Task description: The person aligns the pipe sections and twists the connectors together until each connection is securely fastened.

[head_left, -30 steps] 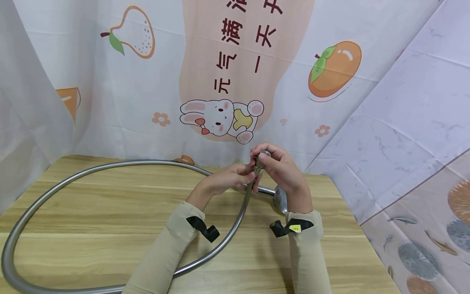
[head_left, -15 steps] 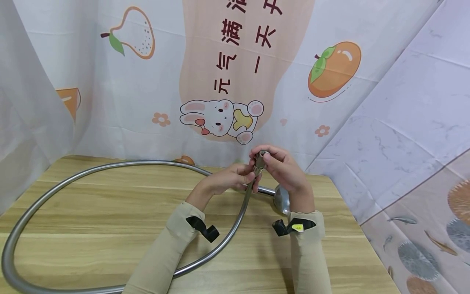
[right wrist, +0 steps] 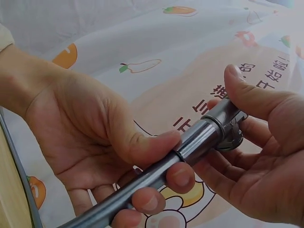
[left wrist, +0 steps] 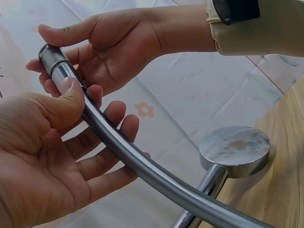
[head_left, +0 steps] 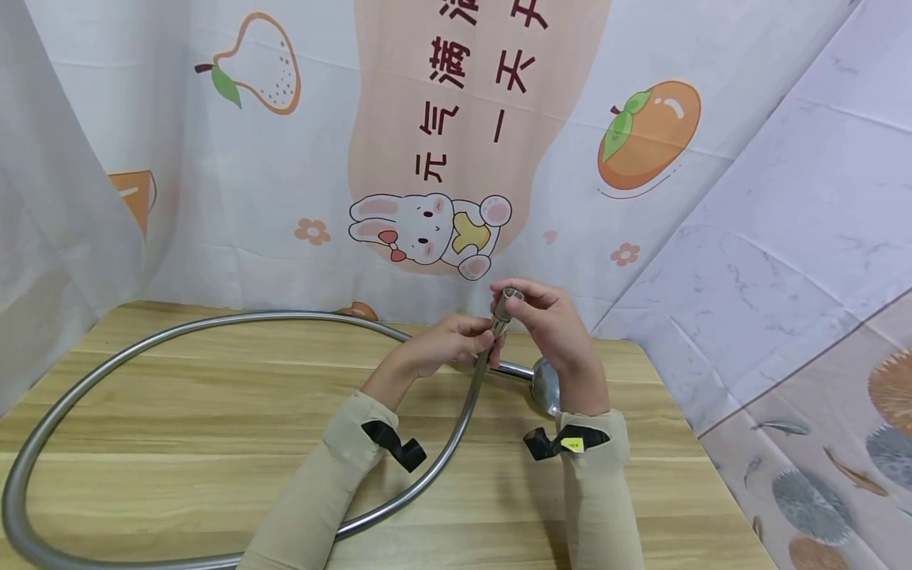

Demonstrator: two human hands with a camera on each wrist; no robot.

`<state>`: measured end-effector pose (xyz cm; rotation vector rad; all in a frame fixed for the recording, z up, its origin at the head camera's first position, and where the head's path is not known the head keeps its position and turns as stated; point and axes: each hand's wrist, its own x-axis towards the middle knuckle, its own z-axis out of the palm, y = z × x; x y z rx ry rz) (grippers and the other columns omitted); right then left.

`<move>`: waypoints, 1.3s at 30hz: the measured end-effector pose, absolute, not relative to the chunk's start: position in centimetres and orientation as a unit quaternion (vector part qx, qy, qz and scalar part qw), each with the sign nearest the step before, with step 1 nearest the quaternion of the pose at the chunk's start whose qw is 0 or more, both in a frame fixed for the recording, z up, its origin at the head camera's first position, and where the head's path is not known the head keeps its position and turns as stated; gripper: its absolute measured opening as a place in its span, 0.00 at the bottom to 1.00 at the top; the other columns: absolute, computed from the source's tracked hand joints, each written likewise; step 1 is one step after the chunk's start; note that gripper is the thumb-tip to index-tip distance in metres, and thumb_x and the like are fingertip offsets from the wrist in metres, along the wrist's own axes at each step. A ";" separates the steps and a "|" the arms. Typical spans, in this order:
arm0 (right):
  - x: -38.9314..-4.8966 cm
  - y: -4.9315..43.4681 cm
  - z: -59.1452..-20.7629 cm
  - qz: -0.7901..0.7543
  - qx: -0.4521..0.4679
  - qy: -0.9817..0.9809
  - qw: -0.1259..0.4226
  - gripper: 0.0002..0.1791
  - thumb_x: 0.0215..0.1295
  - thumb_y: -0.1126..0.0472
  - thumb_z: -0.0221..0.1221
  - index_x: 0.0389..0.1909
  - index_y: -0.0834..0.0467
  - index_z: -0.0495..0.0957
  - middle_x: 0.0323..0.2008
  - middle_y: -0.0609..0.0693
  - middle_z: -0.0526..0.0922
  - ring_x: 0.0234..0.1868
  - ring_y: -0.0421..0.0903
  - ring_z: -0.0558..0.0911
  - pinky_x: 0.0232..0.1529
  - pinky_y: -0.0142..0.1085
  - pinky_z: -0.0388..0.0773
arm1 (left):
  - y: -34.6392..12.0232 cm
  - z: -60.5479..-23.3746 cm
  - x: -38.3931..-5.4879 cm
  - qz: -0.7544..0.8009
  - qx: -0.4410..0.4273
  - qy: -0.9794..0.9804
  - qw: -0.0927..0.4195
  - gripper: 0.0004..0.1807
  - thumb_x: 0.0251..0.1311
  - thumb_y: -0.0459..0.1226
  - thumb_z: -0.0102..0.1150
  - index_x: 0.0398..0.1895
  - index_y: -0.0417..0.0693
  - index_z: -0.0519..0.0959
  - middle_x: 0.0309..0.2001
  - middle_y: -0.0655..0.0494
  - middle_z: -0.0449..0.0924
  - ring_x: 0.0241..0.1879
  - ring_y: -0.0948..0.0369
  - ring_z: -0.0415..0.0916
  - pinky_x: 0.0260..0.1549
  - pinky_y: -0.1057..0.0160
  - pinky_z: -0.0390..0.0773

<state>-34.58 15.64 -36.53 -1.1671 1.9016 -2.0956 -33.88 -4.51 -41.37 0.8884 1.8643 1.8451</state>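
A silvery metal shower hose (head_left: 466,408) rises toward its end between both hands, with a cylindrical end fitting (right wrist: 202,137) at its tip. My left hand (head_left: 443,347) pinches the hose just below that fitting, thumb on one side and fingertips on the other. Around the fitting itself curl the thumb and fingers of my right hand (head_left: 559,336). In the right wrist view a small dark metal piece (right wrist: 231,135) sticks out sideways at the fitting's end, partly covered by the right fingers. Behind the hands lies a round chrome shower head (left wrist: 235,149) with a straight handle (left wrist: 213,183).
The rest of the hose (head_left: 93,384) loops widely over the left side of the wooden table (head_left: 214,443). A printed cloth (head_left: 285,158) hangs along the table's back edge. Pale patterned sheeting (head_left: 784,198) stands to the right.
The right hand shifted slightly right, then back left, and its fingers changed place on the fitting. The fitting's tip sits slightly higher. The left hand stays nearly still.
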 end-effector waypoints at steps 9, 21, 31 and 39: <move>-34.0 15.2 -36.1 -0.677 -0.324 0.661 -0.021 0.14 0.68 0.70 0.63 0.44 0.48 0.89 0.39 0.45 0.88 0.44 0.40 0.83 0.52 0.33 0.79 | -4.1 -41.4 -33.7 0.653 0.295 0.682 0.143 0.15 0.78 0.36 0.48 0.49 0.33 0.80 0.35 0.55 0.83 0.41 0.60 0.83 0.48 0.57 0.82; -33.5 14.4 -35.8 -0.645 -0.290 0.699 -0.107 0.12 0.63 0.72 0.67 0.46 0.73 0.84 0.31 0.43 0.79 0.33 0.40 0.70 0.36 0.28 0.73 | -3.7 -41.6 -33.8 0.646 0.264 0.708 0.108 0.14 0.75 0.38 0.53 0.45 0.35 0.84 0.32 0.57 0.84 0.39 0.61 0.84 0.44 0.60 0.83; -33.2 14.3 -35.6 -0.618 -0.272 0.727 -0.126 0.13 0.61 0.71 0.69 0.46 0.72 0.84 0.28 0.43 0.75 0.30 0.41 0.66 0.32 0.28 0.69 | -3.7 -41.7 -33.9 0.642 0.263 0.713 0.103 0.13 0.75 0.36 0.54 0.46 0.35 0.84 0.34 0.54 0.86 0.40 0.61 0.85 0.46 0.59 0.84; -33.3 14.5 -35.6 -0.600 -0.281 0.741 -0.110 0.15 0.64 0.70 0.67 0.50 0.70 0.84 0.31 0.42 0.77 0.32 0.40 0.68 0.33 0.28 0.68 | -4.2 -41.6 -33.9 0.639 0.271 0.710 0.116 0.14 0.76 0.37 0.51 0.47 0.37 0.83 0.37 0.52 0.85 0.43 0.59 0.84 0.49 0.57 0.82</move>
